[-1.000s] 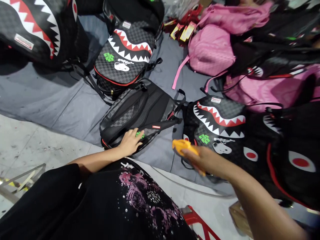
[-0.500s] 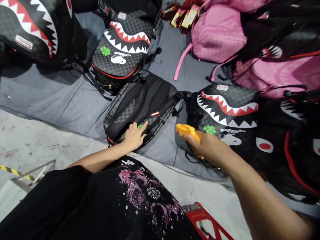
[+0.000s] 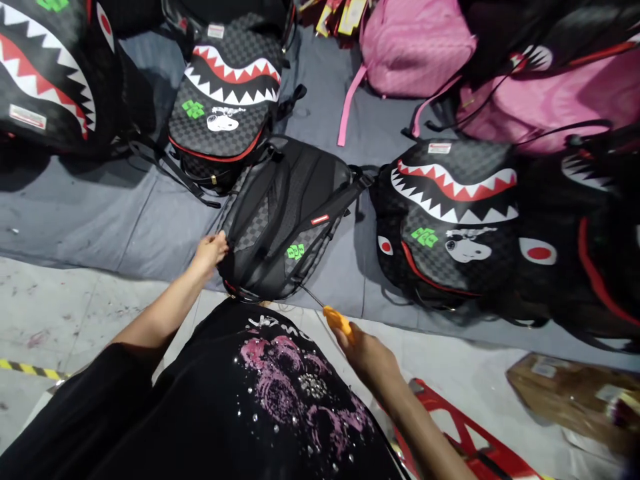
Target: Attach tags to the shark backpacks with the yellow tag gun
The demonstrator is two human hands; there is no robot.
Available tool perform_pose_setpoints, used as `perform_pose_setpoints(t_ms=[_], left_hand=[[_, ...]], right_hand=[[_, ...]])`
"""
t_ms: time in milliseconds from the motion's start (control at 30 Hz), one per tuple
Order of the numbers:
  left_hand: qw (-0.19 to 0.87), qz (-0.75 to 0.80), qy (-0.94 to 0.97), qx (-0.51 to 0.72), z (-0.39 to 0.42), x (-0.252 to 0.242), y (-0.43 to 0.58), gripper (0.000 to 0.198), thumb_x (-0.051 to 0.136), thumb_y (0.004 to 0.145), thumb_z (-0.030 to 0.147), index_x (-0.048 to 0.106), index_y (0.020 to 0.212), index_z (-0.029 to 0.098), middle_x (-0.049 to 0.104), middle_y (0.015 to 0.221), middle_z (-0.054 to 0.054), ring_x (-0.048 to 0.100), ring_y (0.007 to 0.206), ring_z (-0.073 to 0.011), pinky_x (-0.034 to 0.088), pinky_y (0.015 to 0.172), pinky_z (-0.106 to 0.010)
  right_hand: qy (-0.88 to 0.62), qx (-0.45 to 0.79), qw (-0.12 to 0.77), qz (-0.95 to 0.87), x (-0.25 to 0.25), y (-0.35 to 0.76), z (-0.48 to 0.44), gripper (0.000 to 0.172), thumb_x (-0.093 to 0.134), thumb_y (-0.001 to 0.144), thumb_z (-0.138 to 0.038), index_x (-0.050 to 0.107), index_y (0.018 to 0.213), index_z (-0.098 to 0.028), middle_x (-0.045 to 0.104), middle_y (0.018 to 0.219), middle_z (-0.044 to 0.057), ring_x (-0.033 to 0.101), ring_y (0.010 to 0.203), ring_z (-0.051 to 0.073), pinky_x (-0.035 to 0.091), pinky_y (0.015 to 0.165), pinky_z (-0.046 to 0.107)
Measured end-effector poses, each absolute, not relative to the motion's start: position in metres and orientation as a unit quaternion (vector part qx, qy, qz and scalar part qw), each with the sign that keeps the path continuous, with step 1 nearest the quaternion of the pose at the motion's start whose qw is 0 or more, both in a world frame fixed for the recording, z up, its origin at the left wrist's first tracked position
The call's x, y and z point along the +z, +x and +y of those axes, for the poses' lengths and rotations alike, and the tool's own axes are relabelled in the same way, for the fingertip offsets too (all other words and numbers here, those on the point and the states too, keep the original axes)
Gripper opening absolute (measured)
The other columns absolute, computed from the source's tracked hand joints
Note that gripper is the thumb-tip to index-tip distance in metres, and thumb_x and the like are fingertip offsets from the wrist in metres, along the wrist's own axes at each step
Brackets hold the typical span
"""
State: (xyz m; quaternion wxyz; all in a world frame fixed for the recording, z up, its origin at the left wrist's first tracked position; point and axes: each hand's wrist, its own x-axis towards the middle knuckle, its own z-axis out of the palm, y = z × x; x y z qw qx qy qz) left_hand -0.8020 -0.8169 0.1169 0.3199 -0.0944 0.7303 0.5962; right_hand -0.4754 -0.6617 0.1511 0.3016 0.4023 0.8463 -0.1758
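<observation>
A black checkered backpack [image 3: 260, 227] lies straps up on the grey cloth just in front of me, with a green print low on its right side. At its left edge, my left hand [image 3: 211, 253] has bent, closed fingers on the side of the bag. My right hand [image 3: 373, 353] is closed around an orange-handled tool [image 3: 339, 322]. A thin dark rod runs from this tool toward the backpack's lower right edge, and its tip appears to touch there. Most of the handle is hidden in my palm.
Shark-mouth backpacks stand behind to the left [image 3: 225, 80] and to the right [image 3: 457, 200]. Pink backpacks [image 3: 420, 47] are farther back. A red metal frame [image 3: 460, 427] and a brown wrapped package [image 3: 565, 393] are at the lower right, beyond the cloth's edge.
My left hand has left the green print for the backpack's left edge. My right hand has brought the orange-handled tool down and left, from near the right shark-mouth backpack.
</observation>
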Motion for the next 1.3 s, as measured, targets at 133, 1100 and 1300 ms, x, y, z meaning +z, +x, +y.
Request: perform_pose_setpoints(t_ms=[133,1100,1300], left_hand=[[0.472,0.584,-0.151,0.643,-0.818,0.099,-0.82,0.029,0.044,0.097,0.037,0.062,0.09,0.015,0.067,0.067,-0.004,0.066,0.068,-0.015,0.054,0.07,-0.025],[0.672,0.268,-0.041,0.689,-0.784,0.061,-0.838,0.083,0.022,0.094,0.069,0.052,0.134,0.003,0.071,0.113,-0.019,0.067,0.11,-0.0286,0.049,0.101,-0.043],[0.672,0.275,-0.022,0.688,-0.768,0.059,-0.83,0.076,0.029,0.094,0.067,0.054,0.13,0.004,0.073,0.107,-0.018,0.069,0.107,-0.0284,0.048,0.102,-0.044]], right_hand=[[0.429,-0.151,0.268,0.85,0.121,-0.485,-0.696,0.037,0.034,0.102,-0.045,0.058,0.11,-0.018,0.075,0.082,0.012,0.072,0.076,0.026,0.035,0.057,0.028],[0.572,-0.187,0.115,0.791,0.072,-0.514,-0.74,0.037,0.037,0.101,-0.043,0.06,0.107,-0.015,0.071,0.078,0.011,0.062,0.064,0.019,0.026,0.055,0.025],[0.533,-0.2,0.173,0.803,0.076,-0.477,-0.786,0.026,0.047,0.099,-0.039,0.061,0.103,-0.018,0.071,0.071,0.006,0.064,0.061,0.018,0.027,0.054,0.023]])
